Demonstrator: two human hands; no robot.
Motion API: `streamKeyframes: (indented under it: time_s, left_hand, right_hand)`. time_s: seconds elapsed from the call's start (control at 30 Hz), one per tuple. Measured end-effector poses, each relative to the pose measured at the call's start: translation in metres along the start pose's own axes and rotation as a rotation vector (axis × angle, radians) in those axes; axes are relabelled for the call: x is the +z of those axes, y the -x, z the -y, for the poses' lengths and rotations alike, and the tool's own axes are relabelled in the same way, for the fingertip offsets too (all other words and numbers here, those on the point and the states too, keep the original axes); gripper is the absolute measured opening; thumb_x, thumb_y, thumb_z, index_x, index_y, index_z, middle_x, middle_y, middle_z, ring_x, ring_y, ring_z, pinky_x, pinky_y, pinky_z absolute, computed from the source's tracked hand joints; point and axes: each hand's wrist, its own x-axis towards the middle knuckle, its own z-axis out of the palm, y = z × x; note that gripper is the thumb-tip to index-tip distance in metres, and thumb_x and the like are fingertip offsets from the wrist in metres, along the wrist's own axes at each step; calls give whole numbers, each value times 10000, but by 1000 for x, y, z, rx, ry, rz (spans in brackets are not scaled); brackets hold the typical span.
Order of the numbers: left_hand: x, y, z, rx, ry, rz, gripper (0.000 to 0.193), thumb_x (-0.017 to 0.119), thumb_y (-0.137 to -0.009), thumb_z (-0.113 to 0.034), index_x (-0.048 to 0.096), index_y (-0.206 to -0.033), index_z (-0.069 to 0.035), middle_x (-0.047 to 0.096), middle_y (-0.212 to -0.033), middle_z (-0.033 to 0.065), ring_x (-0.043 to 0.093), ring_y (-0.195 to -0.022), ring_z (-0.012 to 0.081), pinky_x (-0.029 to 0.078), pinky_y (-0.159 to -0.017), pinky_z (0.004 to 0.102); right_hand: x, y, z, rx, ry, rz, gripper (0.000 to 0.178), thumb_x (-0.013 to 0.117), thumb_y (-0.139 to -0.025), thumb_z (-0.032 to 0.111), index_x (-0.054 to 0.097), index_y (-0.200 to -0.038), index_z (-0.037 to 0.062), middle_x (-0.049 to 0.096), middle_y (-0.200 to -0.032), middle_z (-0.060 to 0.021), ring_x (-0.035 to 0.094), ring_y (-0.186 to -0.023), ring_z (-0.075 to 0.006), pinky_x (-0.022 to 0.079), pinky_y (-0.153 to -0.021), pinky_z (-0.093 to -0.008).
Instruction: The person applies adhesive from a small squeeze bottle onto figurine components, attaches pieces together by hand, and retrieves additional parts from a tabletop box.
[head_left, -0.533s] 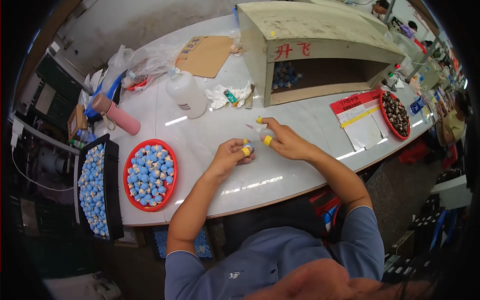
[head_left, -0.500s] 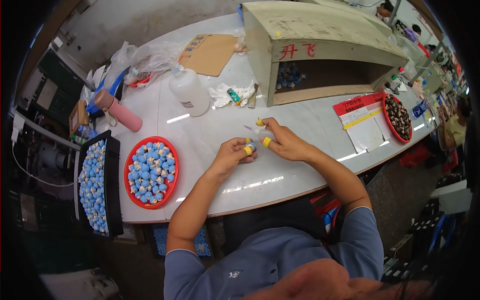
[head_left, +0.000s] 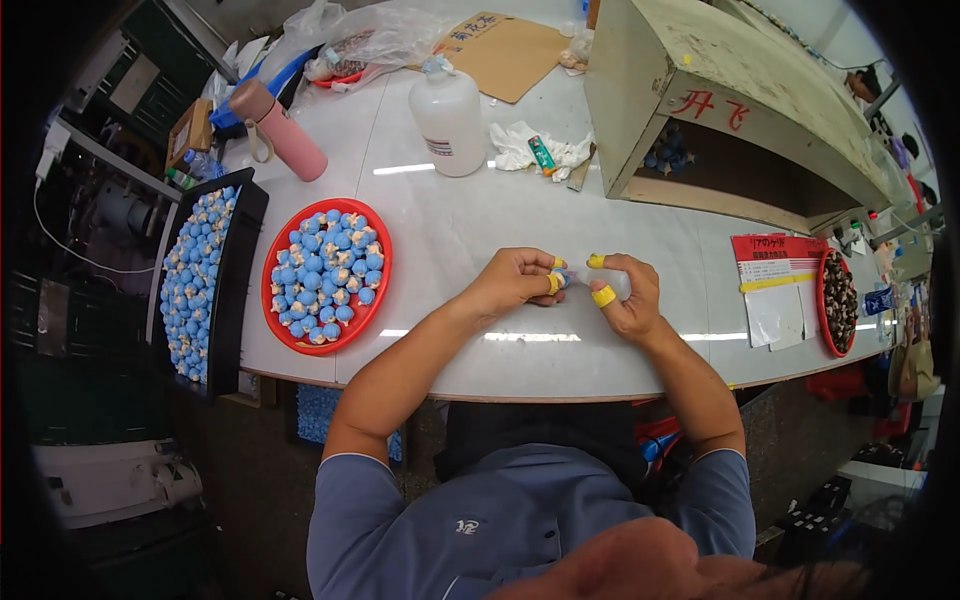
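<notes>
Over the middle of the table, my left hand (head_left: 522, 278) is closed, pinching a small blue piece (head_left: 567, 277) mostly hidden by the fingers. Facing it, my right hand (head_left: 634, 296) grips a small translucent squeeze bottle (head_left: 619, 285) between thumb and fingers. The bottle's thin nozzle points left and meets the blue piece or lies right beside it; I cannot tell if they touch. Yellow wraps cover the thumb and a finger of each hand. Left of my hands, a round red tray (head_left: 383, 295) holds many blue balls with cream star-shaped parts.
A black bin (head_left: 232, 270) of similar blue pieces stands far left. Behind are a pink flask (head_left: 285, 135), a large white bottle (head_left: 447, 125), crumpled tissue (head_left: 512, 147) and cardboard (head_left: 510, 60). An open-fronted cabinet (head_left: 640, 90), papers (head_left: 775, 315) and a red tray of brown pieces (head_left: 838, 305) occupy the right.
The squeeze bottle has come down and its nozzle, which pointed past my left hand, is now at the blue piece. The whole view has shifted with my head.
</notes>
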Motion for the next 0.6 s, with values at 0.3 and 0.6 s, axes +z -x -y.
streamKeyframes:
  time_s: [0.3, 0.6]
  left_hand:
    - [2, 1, -3, -24, -10, 33, 283, 614, -885, -40, 578, -1147, 58, 663, -998, 119, 679, -855, 178, 565, -773, 244]
    - [2, 1, -6, -16, 37, -11, 238, 594, -896, -52, 583, -1108, 54, 663, -999, 126, 685, -865, 190, 560, -770, 222]
  right_hand:
    - [6, -3, -4, -93, 49, 11, 190, 700, -765, 63, 590, -903, -7, 650, -792, -140, 616, -615, -288, 473, -580, -334]
    - [5, -3, -4, -211, 209, 14, 212, 726, -704, 76, 598, -867, 32, 599, -675, -79, 477, -469, -227, 369, -472, -319]
